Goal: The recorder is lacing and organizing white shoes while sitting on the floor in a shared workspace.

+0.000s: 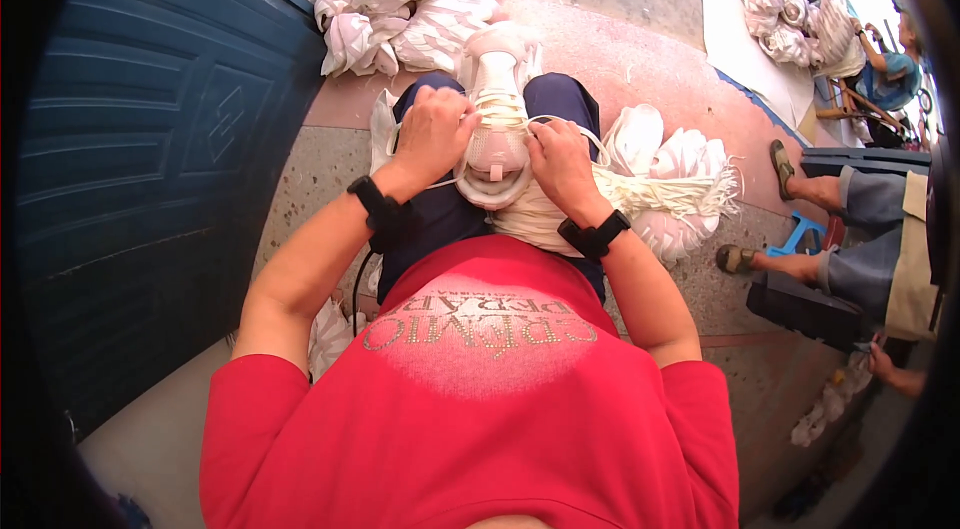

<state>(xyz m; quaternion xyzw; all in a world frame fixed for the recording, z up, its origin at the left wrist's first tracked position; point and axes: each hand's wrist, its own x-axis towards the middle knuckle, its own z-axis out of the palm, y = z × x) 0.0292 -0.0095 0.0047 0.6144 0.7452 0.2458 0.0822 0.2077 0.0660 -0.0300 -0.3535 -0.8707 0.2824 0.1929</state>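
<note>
A pale pink and white sneaker [497,144] rests between my knees, its toe pointing away and its heel toward me. White laces cross over its tongue in several rows. At the left side of the shoe's collar my left hand [436,132] is closed, with its fingertips pinching a lace. On the right side my right hand [562,161] pinches the other lace [552,119], which loops out over the hand. Across my lap, under my right wrist, lies a thick bundle of cream-white laces [640,191].
Beside my right knee are more pale sneakers [650,141]. A heap of pink and white shoes [400,4] lies ahead left, another heap [785,9] on a white sheet far right. A blue panelled door [180,119] stands at my left. A seated person [870,229] is at right.
</note>
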